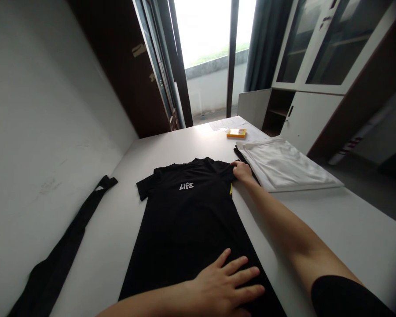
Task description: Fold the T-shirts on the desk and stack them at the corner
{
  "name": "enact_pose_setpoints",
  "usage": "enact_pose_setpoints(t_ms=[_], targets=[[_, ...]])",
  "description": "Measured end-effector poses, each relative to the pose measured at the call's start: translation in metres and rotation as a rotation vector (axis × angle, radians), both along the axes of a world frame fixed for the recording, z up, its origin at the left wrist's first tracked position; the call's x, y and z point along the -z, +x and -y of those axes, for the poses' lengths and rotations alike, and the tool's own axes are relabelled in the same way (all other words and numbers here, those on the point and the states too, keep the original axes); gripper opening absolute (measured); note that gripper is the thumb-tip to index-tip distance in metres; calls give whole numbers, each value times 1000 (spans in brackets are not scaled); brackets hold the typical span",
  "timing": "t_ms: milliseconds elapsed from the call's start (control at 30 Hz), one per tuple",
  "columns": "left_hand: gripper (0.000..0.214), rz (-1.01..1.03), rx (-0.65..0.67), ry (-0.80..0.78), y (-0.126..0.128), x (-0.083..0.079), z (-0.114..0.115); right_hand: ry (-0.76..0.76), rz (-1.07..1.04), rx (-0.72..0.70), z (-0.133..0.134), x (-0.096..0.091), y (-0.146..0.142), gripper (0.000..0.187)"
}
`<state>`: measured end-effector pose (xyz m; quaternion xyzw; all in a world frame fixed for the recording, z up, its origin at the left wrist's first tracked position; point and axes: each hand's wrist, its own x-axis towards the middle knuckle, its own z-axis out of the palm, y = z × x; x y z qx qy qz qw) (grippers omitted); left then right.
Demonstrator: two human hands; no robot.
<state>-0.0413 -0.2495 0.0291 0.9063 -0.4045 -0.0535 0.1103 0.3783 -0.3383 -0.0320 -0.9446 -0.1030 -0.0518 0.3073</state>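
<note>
A black T-shirt (pixel 185 220) with white lettering on the chest lies spread on the white table, its neck at the far end. Over the lower right part of the shirt my left hand (pixel 222 284) rests flat, fingers spread. Farther off, my right hand (pixel 242 170) grips the shirt's right sleeve between closed fingers. A bit of yellow shows at the shirt's edge just under that sleeve. Right beside my right hand is a stack of folded white cloth (pixel 284 163), with something black beneath its left edge.
A long strip of black cloth (pixel 72 237) lies along the left wall. Toward the far end of the white table (pixel 185 143) are a yellow-orange box (pixel 236 133) and some papers (pixel 226 124). Beyond stand a window and a white cabinet (pixel 313 116) with one lower door ajar.
</note>
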Motion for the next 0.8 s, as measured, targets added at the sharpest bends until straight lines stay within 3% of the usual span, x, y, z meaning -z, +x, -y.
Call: enact_pose_setpoints(t_ms=[100,167,300,400,467,567,733,800], targets=[[61,29,-118,-73,11,5,-23,-18,174,31,0,-4,-8,37],[59,77,-313,-117,29,11,-57,-10,328,18,-7,-8,-18,38],[41,291,-846,-73,81,23,-162,-23,467,-211,-31,-13,-36,36],[40,337,-1041,-30,112,29,-241,-93,425,-499,-46,-7,-43,39],[42,337,-1120,-1,126,34,-280,-174,356,-631,-50,-2,-46,42],[46,306,-1168,36,144,43,-315,-289,249,-654,-51,0,-47,42],[52,205,-1147,83,175,60,-337,-377,237,-525,-61,-3,-42,38],[58,157,-1145,99,188,64,-343,-394,254,-554,-70,1,-33,45]])
